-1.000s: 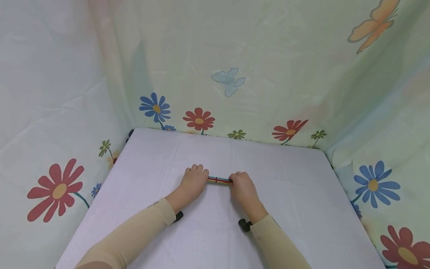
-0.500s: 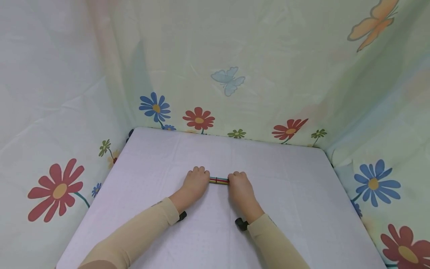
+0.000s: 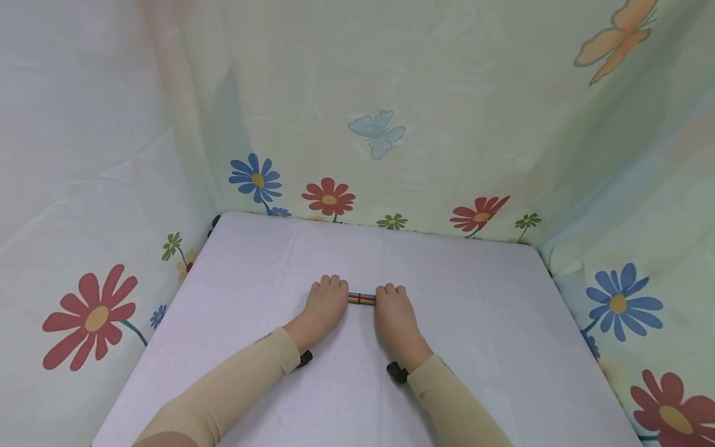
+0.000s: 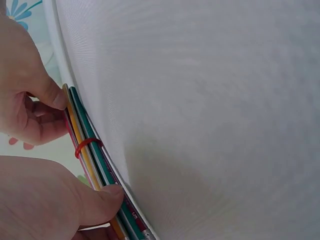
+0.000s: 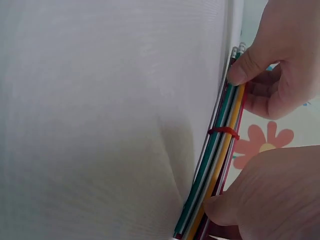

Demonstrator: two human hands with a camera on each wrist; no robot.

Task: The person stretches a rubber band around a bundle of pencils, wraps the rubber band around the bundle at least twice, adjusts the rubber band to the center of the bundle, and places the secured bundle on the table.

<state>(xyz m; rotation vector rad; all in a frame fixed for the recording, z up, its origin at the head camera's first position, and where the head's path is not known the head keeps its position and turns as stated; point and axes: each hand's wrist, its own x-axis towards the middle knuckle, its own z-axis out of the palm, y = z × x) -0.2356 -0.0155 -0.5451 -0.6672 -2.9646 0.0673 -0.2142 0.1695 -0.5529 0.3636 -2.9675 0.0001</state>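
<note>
Left hand (image 3: 325,303) and right hand (image 3: 394,313) both curled round a bundle of coloured pencils (image 3: 362,299), one at each end; bundle lying flat on white table (image 3: 475,323), bound mid-length by red rubber band (image 4: 86,146)

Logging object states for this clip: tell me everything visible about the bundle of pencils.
The bundle of pencils lies flat on the white table, running left to right. It holds several thin pencils, green, yellow and red or pink among them, bound near the middle by a red rubber band. Pale eraser ends show at the left hand's side. The left hand grips one end, the right hand the other, thumbs pressing the pencils.
</note>
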